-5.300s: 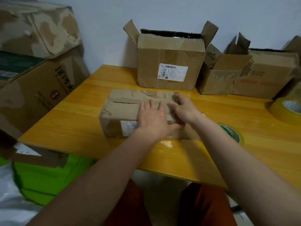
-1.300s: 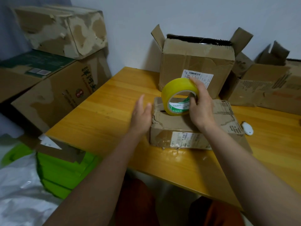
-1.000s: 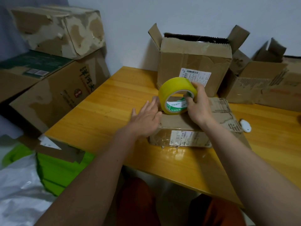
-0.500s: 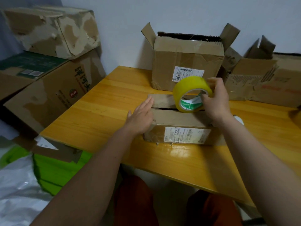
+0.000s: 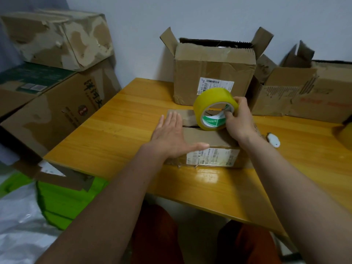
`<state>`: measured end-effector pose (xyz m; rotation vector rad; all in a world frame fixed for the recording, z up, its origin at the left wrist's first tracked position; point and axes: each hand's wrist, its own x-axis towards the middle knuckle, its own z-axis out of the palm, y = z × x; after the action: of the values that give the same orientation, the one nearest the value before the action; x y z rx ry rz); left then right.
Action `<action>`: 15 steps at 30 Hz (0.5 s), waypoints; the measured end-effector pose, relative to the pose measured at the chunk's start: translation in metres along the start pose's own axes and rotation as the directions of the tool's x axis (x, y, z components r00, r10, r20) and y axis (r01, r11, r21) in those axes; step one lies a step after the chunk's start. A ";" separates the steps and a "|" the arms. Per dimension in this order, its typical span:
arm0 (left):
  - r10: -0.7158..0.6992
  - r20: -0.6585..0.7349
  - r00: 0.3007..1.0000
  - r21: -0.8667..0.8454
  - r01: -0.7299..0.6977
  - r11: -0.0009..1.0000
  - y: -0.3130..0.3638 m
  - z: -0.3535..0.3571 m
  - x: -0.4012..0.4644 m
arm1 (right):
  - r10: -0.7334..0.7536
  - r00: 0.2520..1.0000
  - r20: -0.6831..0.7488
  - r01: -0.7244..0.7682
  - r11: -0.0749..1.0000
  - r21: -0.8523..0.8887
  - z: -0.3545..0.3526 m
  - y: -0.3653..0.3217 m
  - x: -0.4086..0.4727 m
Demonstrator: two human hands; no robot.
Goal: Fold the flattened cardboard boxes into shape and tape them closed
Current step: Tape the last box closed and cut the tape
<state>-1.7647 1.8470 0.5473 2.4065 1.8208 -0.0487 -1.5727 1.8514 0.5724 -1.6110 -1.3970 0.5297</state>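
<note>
A small brown cardboard box (image 5: 207, 139) with a white label on its front lies on the wooden table (image 5: 114, 138). A gap shows between its top flaps. My left hand (image 5: 172, 137) lies flat on the box's left end, fingers straight, thumb along the front edge. My right hand (image 5: 238, 119) grips a yellow tape roll (image 5: 215, 108), fingers through its core, and holds it upright on the box top over the flap seam.
An open box (image 5: 213, 73) stands behind at the wall, more open boxes (image 5: 304, 92) to its right. A small white object (image 5: 273, 140) lies right of the box. Another tape roll (image 5: 345, 133) sits at the right edge. Large boxes (image 5: 53, 88) are stacked left of the table.
My right hand picked up the tape roll and brought it onto the box top. My left hand shifted from the box's side to pressing flat on its left end.
</note>
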 end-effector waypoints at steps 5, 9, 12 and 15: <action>0.019 -0.011 1.000 0.015 -0.019 1.000 0.001 0.001 0.001 | -0.072 0.997 0.024 0.074 0.993 -0.092 -0.011 -0.004 0.002; 0.011 -0.014 1.000 0.009 -0.011 1.000 0.002 0.001 0.000 | -0.122 0.985 -0.123 0.084 0.958 -0.274 -0.047 0.012 0.011; 0.026 0.011 1.000 0.022 -0.026 0.999 0.004 -0.002 0.001 | -0.112 0.979 -0.173 0.061 0.959 -0.275 -0.061 0.025 0.014; -0.005 0.068 0.998 0.092 -0.001 0.996 0.014 -0.012 0.008 | -0.023 0.978 -0.206 0.000 0.994 -0.111 -0.053 0.029 0.016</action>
<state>-1.7498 1.8529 0.5593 2.4317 1.8299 -0.2169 -1.5104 1.8488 0.5785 -1.6923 -1.2968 0.2719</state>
